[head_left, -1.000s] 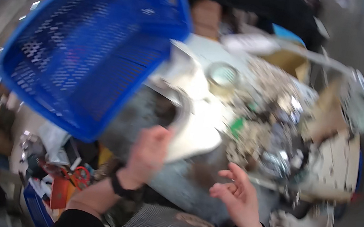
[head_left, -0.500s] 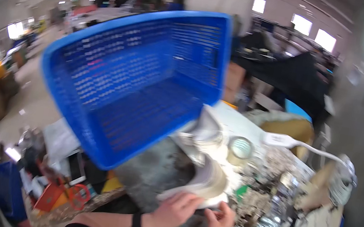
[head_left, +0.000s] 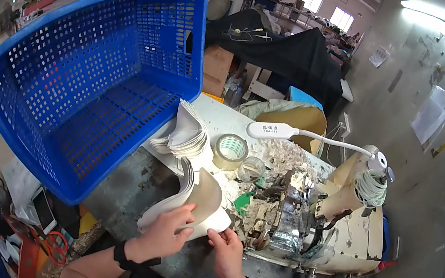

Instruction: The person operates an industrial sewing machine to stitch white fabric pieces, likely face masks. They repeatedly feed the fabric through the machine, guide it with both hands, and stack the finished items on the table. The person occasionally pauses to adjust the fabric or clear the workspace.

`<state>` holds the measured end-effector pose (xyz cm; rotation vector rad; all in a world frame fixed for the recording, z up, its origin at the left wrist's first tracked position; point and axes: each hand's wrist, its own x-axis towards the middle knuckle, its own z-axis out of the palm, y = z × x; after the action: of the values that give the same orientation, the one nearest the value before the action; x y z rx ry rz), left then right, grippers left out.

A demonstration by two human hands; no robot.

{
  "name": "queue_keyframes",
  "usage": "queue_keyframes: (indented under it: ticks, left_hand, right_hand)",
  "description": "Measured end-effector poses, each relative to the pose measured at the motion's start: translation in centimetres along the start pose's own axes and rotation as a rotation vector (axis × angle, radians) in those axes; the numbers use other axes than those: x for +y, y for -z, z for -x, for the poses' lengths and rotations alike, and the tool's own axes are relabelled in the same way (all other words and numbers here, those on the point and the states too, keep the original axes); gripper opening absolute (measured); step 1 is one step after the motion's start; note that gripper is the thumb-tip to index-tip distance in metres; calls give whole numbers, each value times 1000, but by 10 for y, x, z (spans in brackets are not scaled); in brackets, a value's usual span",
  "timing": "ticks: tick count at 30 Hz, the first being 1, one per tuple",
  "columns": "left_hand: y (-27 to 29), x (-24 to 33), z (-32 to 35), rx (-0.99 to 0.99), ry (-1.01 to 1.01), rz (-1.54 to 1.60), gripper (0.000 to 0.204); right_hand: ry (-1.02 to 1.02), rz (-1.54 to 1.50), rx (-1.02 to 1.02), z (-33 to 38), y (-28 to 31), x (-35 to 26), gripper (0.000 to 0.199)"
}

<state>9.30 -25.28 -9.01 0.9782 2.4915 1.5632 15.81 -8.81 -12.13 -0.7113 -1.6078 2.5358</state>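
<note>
"Now that our view has steadied, what do we find different from 1 second ago?"

"Our 2 hands appeared empty then, apart above the desk (head_left: 119, 195). Now our left hand (head_left: 162, 235) lies with bent fingers against the front piece (head_left: 209, 197), and our right hand (head_left: 226, 252) pinches its near white edge between thumb and finger."

"What do we make of that for our work?"

"We judge that reaching has given way to handling, with the material met at 2 places. Whether our left fingers grip or merely press, we cannot tell."

"Where is the piece, and how does it look?"

"It sits on the right-hand side of the near stack (head_left: 164, 207), on the desk between the blue basket (head_left: 115, 109) and the cream machine (head_left: 358, 244). We see a thin, bent sheet, greyish beige on its upper face, with smooth white toward our right hand. The layers beside it are white and curve together, their edges not quite flush. Beyond them, a 2nd white stack (head_left: 189, 133) curves likewise."
</note>
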Motion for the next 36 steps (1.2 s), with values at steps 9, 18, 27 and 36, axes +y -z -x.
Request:
queue_keyframes:
  ticks: [9, 18, 27, 36]
  left_hand:
    - [24, -11, -7, -159, 303, 785, 26]
    - [11, 29, -57, -576, 278, 819, 46]
    - [-62, 81, -108, -838, 448, 657, 28]
    - [-93, 87, -132, -737, 412, 301, 16]
  right_hand:
    - [416, 0, -99, 23, 2, -28, 24]
    - [449, 96, -229, 97, 90, -79, 27]
    - [361, 159, 92, 100, 121, -67, 25]
    - [228, 88, 215, 78, 133, -58, 21]
